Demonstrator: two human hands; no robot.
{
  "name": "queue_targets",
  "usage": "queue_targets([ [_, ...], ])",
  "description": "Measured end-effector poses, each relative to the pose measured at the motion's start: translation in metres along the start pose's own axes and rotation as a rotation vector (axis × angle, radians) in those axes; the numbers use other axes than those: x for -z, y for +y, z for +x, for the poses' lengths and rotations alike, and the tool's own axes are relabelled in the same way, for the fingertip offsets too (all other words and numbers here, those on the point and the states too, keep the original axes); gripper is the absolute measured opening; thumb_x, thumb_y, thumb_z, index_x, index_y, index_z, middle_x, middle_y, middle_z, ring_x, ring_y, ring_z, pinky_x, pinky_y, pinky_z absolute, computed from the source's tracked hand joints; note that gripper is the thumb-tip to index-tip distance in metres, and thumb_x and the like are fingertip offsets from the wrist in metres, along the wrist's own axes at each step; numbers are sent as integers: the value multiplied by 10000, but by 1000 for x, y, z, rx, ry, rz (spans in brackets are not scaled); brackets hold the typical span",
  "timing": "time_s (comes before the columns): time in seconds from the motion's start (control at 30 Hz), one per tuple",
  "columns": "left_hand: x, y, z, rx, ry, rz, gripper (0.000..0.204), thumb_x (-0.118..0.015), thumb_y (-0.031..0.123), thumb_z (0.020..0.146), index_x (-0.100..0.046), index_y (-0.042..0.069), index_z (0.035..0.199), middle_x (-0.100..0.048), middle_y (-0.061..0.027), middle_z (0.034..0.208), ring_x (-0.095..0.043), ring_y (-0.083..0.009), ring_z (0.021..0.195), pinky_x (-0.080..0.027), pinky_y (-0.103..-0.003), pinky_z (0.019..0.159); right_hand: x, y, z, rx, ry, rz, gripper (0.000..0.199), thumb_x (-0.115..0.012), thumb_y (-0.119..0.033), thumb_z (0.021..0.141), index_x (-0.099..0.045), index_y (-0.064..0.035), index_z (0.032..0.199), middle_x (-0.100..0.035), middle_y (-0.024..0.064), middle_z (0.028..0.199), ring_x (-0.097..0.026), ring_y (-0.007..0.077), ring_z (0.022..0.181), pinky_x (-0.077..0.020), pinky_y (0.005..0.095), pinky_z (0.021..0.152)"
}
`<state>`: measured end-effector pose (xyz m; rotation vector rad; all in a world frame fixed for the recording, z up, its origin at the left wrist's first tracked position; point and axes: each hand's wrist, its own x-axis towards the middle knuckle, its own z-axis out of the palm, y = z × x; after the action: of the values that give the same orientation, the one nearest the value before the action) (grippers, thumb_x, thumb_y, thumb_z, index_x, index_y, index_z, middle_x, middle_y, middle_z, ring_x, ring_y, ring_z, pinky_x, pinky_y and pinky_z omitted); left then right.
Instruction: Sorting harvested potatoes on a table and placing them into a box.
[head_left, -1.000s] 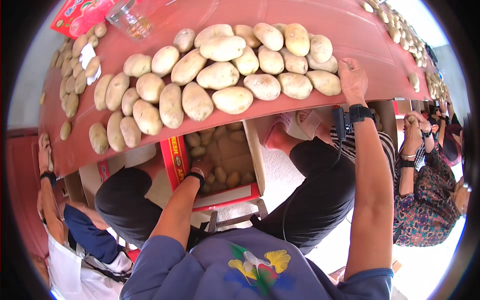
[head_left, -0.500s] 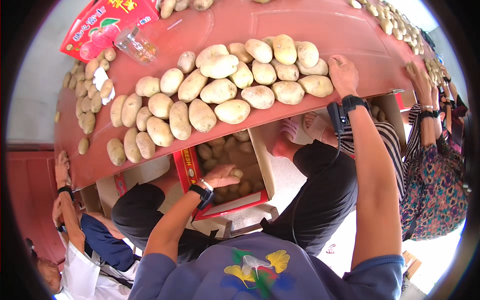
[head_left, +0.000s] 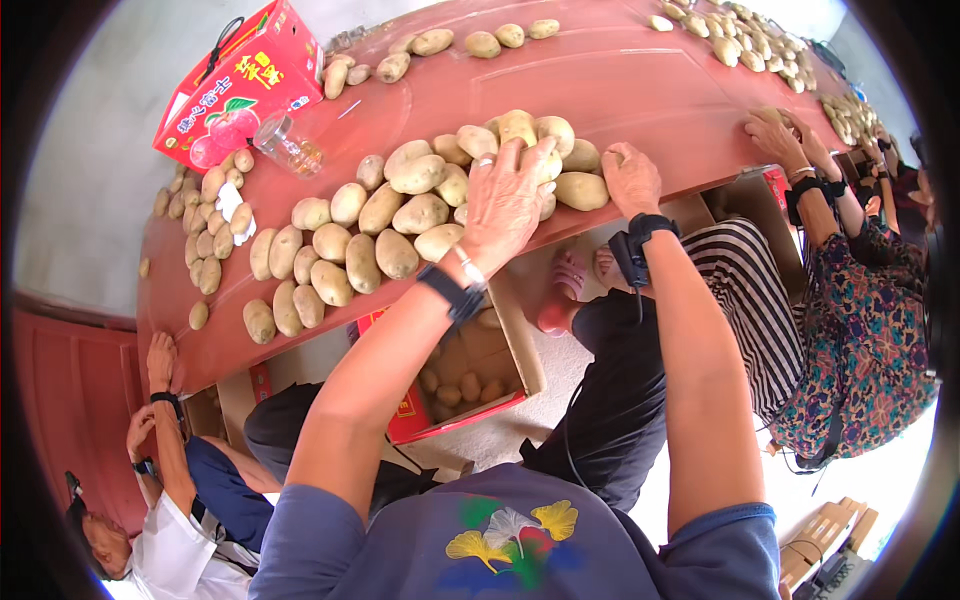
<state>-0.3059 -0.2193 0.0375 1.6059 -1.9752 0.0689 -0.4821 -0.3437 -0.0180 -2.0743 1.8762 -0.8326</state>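
Note:
My left hand (head_left: 502,205) lies over a spread of pale potatoes (head_left: 396,256) on the red table (head_left: 415,95), its fingers stretched out across the pile. The potatoes under its palm are hidden. At the right end of the pile, my right hand (head_left: 632,182) rests near the table edge beside a large potato (head_left: 581,191). Its fingers are curled in, and I cannot see whether anything is inside them. Below the table edge stands an open red cardboard box (head_left: 535,352) with more potatoes (head_left: 470,386) inside, partly covered by my left forearm.
A red fruit carton (head_left: 245,90) and a glass jar (head_left: 288,147) stand at the far left by another potato heap (head_left: 205,240). More potatoes (head_left: 482,44) lie along the back. Other people sit at both sides, a person's hand (head_left: 162,362) on the left edge, another's (head_left: 775,138) at right.
My left hand, with a potato at its fingers, has gone from above the box up onto the pile. My right hand stays by the pile's right end. The view has shifted.

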Motion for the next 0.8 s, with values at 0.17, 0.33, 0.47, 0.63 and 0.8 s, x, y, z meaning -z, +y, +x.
queue_targets([
  [0.17,-40,-5,-2,-55,46,176,623,-603,172,801,-348,117,1367,-371,-166,1336,-402,-338,1178,-318,-489,952,0,-2,-4,-41,-11,24,287,-466,-298,808,-674,-138,923,-654,162,906,-611,343,885,-481,434,806],
  [0.33,-34,-5,-6,0,-50,192,668,-586,235,812,-300,155,1410,-345,-190,1366,-398,-363,1171,-310,-488,960,-3,3,-2,-13,49,-12,295,-454,-314,817,-681,-150,909,-653,163,912,-606,360,896,-480,447,803],
  [0.47,-10,-7,-27,36,132,143,646,-587,266,817,-327,119,1390,-379,-216,1344,-427,-404,1137,-337,-497,955,-5,8,2,-10,-58,-133,309,-467,-365,808,-689,-204,951,-652,162,972,-594,377,951,-472,445,840],
  [0.63,39,-38,-119,-17,172,-326,210,-543,26,855,-564,-4,1062,-609,-140,889,-613,-253,794,-485,-319,730,-5,13,10,-40,-97,-135,345,-481,-413,793,-682,-240,1014,-650,147,1027,-587,365,1002,-467,428,867],
  [0.8,12,-70,-225,262,-355,-530,164,-519,105,860,-566,25,996,-611,-173,876,-590,-346,837,-474,-417,712,-9,20,19,-47,-130,-215,408,-467,-460,793,-649,-250,1093,-643,141,1060,-583,352,1027,-458,416,879],
])
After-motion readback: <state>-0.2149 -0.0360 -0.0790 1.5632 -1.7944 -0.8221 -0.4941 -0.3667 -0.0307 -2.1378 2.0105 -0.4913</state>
